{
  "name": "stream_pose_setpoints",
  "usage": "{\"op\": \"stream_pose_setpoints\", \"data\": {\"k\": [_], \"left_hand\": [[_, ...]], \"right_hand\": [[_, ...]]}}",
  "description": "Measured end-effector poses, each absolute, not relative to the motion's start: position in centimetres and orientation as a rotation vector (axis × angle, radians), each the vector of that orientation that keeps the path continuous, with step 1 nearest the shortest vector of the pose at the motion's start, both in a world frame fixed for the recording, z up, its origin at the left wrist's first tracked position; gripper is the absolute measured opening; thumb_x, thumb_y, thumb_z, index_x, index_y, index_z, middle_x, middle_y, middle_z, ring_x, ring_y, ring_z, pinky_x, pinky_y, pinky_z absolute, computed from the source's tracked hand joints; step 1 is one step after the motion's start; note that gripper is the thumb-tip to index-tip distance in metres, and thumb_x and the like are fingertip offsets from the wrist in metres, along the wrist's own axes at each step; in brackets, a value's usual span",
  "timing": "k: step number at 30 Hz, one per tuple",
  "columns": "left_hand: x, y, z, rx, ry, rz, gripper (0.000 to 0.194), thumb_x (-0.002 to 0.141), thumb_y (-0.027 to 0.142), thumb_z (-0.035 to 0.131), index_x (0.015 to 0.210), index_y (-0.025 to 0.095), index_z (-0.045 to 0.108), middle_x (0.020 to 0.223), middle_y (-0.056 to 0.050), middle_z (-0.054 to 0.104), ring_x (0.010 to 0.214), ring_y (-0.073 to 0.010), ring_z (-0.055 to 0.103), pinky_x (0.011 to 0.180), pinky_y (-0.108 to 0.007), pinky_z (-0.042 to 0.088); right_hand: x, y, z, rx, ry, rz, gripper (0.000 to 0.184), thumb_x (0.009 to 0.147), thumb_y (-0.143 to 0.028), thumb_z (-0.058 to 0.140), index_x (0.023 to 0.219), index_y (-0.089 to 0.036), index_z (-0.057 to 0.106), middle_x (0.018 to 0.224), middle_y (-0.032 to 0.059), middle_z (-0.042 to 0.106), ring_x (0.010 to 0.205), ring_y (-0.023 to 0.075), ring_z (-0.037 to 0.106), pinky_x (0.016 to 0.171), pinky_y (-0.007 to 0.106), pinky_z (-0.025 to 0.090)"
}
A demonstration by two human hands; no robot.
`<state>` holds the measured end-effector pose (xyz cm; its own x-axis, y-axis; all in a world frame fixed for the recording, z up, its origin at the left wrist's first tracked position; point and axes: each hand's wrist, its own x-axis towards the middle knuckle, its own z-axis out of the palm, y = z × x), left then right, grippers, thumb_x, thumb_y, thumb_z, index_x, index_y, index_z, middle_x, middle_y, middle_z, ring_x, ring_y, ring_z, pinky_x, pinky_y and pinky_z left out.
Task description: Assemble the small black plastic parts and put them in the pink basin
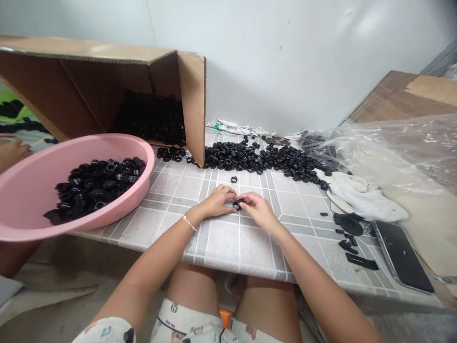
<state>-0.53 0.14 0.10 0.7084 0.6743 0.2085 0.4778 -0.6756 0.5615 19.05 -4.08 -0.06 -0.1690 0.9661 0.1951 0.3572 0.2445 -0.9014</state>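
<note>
Over the middle of the checked tablecloth, my left hand [219, 201] and my right hand [257, 207] meet at a small black ring-shaped part [237, 205]. The fingers of both hands are closed on it from either side. A single black ring [233, 179] lies just beyond them. Farther back, a long heap of similar black rings [235, 156] spreads along the table. To the left, a pink basin [146, 188] holds many more of these parts, its near side reaching past the table edge.
A cardboard box [194, 95] on its side holds more black parts. On the right are white gloves [364, 196], a phone [403, 255], clear plastic sheeting [396, 147] and small black pieces [361, 261]. Another person's hand [13, 151] shows at the far left.
</note>
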Motion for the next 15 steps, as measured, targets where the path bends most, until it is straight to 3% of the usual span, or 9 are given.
{"op": "stream_pose_setpoints", "data": {"k": [4, 8, 15], "left_hand": [[-0.4, 0.2, -0.3, 2.424, 0.904, 0.593, 0.025, 0.078, 0.037, 0.069, 0.098, 0.021, 0.065, 0.11, -0.006, 0.059, 0.114, -0.0245, 0.045, 0.101, -0.04, 0.035], [-0.4, 0.2, -0.2, 2.444, 0.902, 0.595, 0.027, 0.079, 0.04, 0.068, 0.096, 0.02, 0.064, 0.109, -0.007, 0.06, 0.111, -0.0246, 0.045, 0.1, -0.039, 0.035], [-0.4, 0.3, -0.5, 2.474, 0.907, 0.571, 0.025, 0.08, 0.036, 0.066, 0.101, 0.022, 0.064, 0.111, -0.006, 0.059, 0.111, -0.0247, 0.047, 0.1, -0.039, 0.034]], "right_hand": [[17.9, -4.9, -2.0, -1.218, -1.774, 0.72, 0.013, 0.08, -0.025, 0.059, 0.092, -0.022, 0.062, 0.089, 0.005, 0.062, 0.076, 0.019, 0.057, 0.075, 0.036, 0.049], [18.0, -4.8, -2.7, -1.162, -1.86, 0.557, 0.007, 0.085, -0.023, 0.055, 0.089, -0.022, 0.061, 0.089, 0.0071, 0.063, 0.088, 0.0235, 0.057, 0.081, 0.041, 0.048], [18.0, -6.2, -2.1, -1.217, -2.091, 0.236, 0.023, 0.091, -0.019, 0.043, 0.098, -0.024, 0.064, 0.098, 0.0099, 0.064, 0.093, 0.0264, 0.056, 0.083, 0.044, 0.045]]}}
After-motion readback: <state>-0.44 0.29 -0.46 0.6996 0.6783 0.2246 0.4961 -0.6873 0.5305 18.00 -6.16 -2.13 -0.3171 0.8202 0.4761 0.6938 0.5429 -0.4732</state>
